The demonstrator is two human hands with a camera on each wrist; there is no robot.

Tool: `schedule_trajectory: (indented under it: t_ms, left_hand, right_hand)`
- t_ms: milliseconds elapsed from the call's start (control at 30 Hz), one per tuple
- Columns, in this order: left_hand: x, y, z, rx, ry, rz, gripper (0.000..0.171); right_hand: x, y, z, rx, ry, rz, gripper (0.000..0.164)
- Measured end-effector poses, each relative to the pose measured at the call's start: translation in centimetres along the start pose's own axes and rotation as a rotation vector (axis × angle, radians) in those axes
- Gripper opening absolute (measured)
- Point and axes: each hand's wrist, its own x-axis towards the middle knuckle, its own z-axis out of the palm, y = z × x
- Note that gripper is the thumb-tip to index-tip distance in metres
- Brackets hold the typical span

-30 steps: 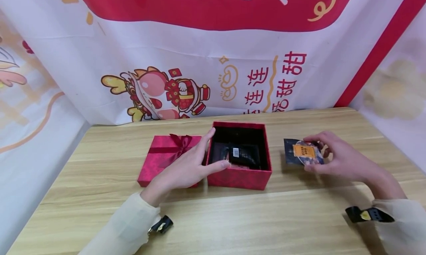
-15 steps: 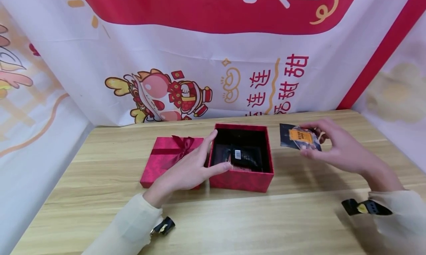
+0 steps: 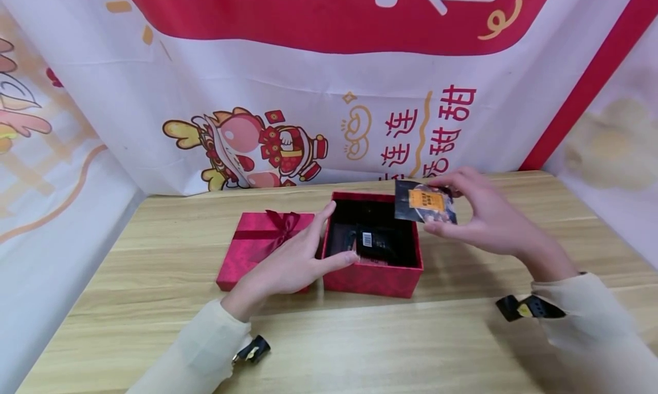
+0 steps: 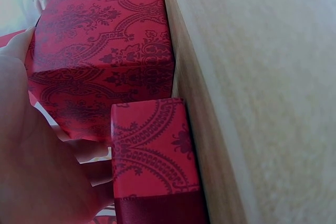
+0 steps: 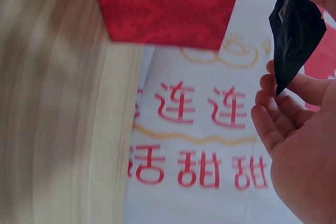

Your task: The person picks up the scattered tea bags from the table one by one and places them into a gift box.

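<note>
A black food packet (image 3: 425, 201) with an orange label hangs above the right rim of a red patterned gift box (image 3: 371, 281). My right hand (image 3: 480, 214) pinches the packet between thumb and fingers; its dark back shows in the right wrist view. My left hand (image 3: 293, 262) rests against the near left corner of the box, thumb at the front rim and straight fingers along the left side. Inside the lidless box lies a black packet (image 3: 380, 242) with a white barcode, over other items that are partly hidden.
The box lid (image 3: 247, 242), red with a dark ribbon bow (image 3: 283, 228), lies left of the box, partly behind my left hand. All of it is on a wooden table (image 3: 360, 342). A printed cloth backdrop (image 3: 308, 68) hangs behind the table's far edge.
My right hand has lifted the packet from the right of the table and carried it left to the box's right rim. My left hand has stayed at the box.
</note>
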Motion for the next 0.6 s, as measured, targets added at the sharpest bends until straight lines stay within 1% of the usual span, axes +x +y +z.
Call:
schedule_trajectory:
  t_ms: [133, 300, 433, 600]
  left_hand:
    - [-0.1, 0.1, 0.0, 0.001, 0.002, -0.008, 0.106]
    - [-0.1, 0.1, 0.0, 0.004, 0.003, -0.029, 0.106]
    - [-0.1, 0.1, 0.0, 0.002, 0.001, -0.039, 0.105]
    - [-0.1, 0.1, 0.0, 0.008, 0.005, -0.029, 0.104]
  right_hand:
    - [0.9, -1.5, 1.1, -0.005, -0.036, -0.021, 0.066]
    - [1.9, -2.8, 3.0, -0.028, -0.080, -0.073, 0.069]
    - [2.4, -3.2, 4.2, -0.050, -0.128, -0.093, 0.073]
    - [2.7, -3.0, 5.3, -0.103, -0.150, -0.130, 0.074]
